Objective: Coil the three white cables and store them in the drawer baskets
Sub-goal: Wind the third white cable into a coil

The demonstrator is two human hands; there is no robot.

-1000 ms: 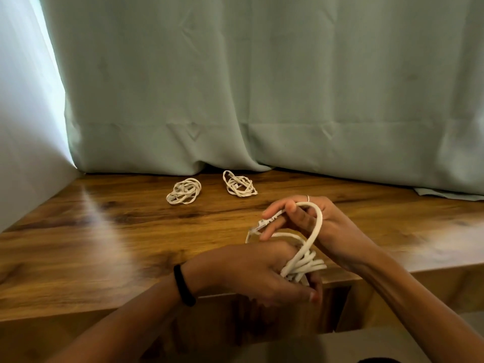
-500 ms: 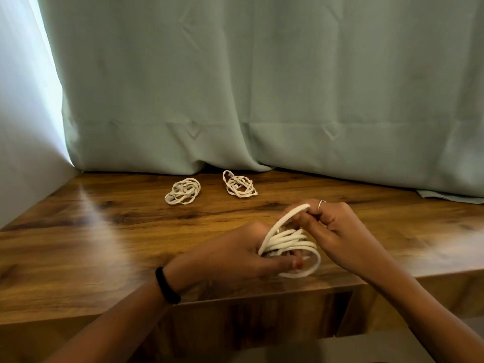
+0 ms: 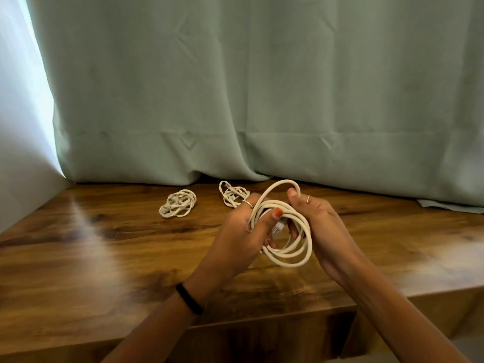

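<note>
Since a second ago both hands have lifted the thick white round-section cable (image 3: 286, 233) off the brown wood-grain surface (image 3: 110, 247); left hand (image 3: 242, 231) grips the loops, right hand (image 3: 320, 226) pinches the last free bight over them. Third coil nearly closed, I judge. Two thin white cable bundles (image 3: 178, 203) (image 3: 231, 195) lie by the green curtain (image 3: 235, 87); drawer baskets not in view.

A wooden table (image 3: 104, 258) carries two coiled white cables (image 3: 178, 203) (image 3: 230, 196); near its back edge.
</note>
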